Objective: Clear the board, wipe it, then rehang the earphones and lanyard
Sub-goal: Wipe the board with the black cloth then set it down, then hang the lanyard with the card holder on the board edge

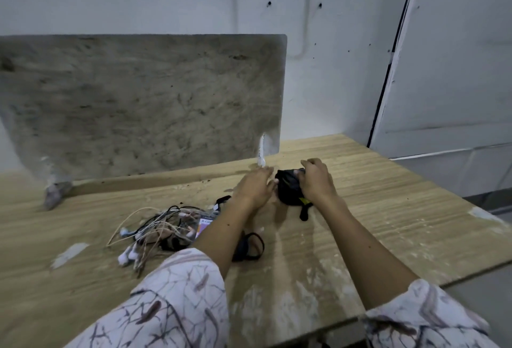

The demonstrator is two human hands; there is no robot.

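1. Nearest: patterned sleeves (177, 300) at the table's front edge (291, 328). Both forearms reach forward over the wooden table.
2. Left of the left forearm: tangle of earphones (149, 232) in a loose heap on the table, with the lanyard (248, 245) and its card partly under the arm. Judged: parked here, off the board, so the wipe can proceed.
3. Mid-table: right hand (315, 181) curled over a black cloth (289, 188), fingers gripping its bunched top. Left hand (256, 185) alongside, fingers fairly straight, tips at the cloth's left edge; whether it pinches fabric, cannot tell. Judged: bunching the cloth into a wiping pad.
4. Far: board (144, 103) stands upright against the wall (332, 56), bare of hung items, surface stained.
5. Room: open tabletop right of the cloth; the table's right edge runs diagonally. Heap lies near the board's foot, so low sweeps there need care.
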